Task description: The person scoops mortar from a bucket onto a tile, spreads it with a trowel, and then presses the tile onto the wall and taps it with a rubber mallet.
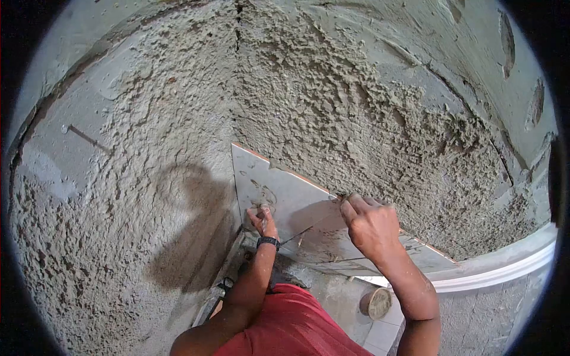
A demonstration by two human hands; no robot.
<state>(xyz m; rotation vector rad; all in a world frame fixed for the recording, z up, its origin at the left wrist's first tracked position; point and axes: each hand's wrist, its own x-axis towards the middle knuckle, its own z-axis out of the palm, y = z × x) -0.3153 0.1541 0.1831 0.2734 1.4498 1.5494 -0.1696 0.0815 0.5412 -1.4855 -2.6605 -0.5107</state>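
Observation:
A row of light grey wall tiles (297, 199) stands against the rough wall, its upper edge showing an orange-brown body. My left hand (264, 222), with a dark watch on the wrist, rests against the face of the left tile. Its fingers are bent but apart, and wet smears mark the tile just above them. Over the tiles' top edge, my right hand (371, 225) is closed, with thumb and fingers pinched together at the edge near a joint. Whatever lies between those fingertips is too small or hidden to name.
Rough mortar covers the left wall (119, 178) and the right wall (344, 101), which meet in a corner. A nail-like piece (89, 137) sticks out at left. Below, a round bucket (379, 304) stands on the floor. A white curved ledge (504, 261) runs along the right.

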